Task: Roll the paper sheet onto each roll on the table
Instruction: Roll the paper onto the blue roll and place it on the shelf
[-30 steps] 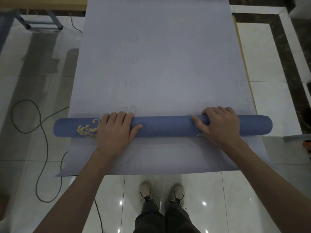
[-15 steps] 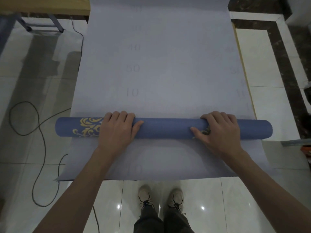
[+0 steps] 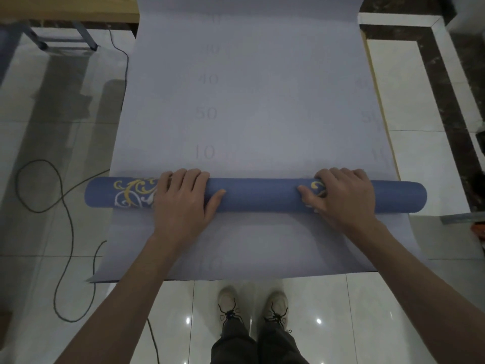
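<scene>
A blue roll [image 3: 262, 195] with gold and white scrollwork lies crosswise on a wide pale grey paper sheet [image 3: 249, 101] printed with faint numbers. My left hand [image 3: 181, 203] grips the roll left of its middle, fingers curled over the top and thumb along the near side. My right hand [image 3: 343, 198] grips it near the right end the same way, partly covering a second gold ornament. The sheet stretches far away from me and its near end hangs over the table edge towards my feet.
A strip of wooden table edge [image 3: 378, 101] shows along the sheet's right side. A black cable [image 3: 63, 206] loops over the tiled floor on the left. A metal frame [image 3: 84, 35] stands at the far left. My shoes [image 3: 228, 303] are below the sheet.
The roll has turned and moved away from me along the sheet, nearer the printed "10". More of the gold ornament has come into view. Both hands stayed on the roll.
</scene>
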Tool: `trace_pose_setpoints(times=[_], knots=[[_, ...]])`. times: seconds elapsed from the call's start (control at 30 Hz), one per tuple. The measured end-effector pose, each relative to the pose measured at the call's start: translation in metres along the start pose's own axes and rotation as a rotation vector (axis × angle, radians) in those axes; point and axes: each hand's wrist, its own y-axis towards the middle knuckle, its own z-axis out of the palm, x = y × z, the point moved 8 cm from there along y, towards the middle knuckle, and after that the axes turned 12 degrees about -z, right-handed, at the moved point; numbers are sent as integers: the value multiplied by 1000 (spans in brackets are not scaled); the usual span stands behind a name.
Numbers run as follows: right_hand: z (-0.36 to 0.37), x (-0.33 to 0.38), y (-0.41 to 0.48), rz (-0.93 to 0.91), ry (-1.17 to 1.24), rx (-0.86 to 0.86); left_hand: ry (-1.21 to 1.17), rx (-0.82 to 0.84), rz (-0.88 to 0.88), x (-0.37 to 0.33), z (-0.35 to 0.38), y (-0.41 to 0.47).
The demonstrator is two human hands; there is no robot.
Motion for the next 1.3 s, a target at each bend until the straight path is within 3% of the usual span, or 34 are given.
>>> trace_pose_setpoints(times=[0.5, 1.3], knots=[[-3, -2, -1, 35, 63, -35, -2, 49, 26, 0, 6, 1], [-3, 0, -13, 21, 73, 92, -19, 16, -47, -1, 5, 4]])
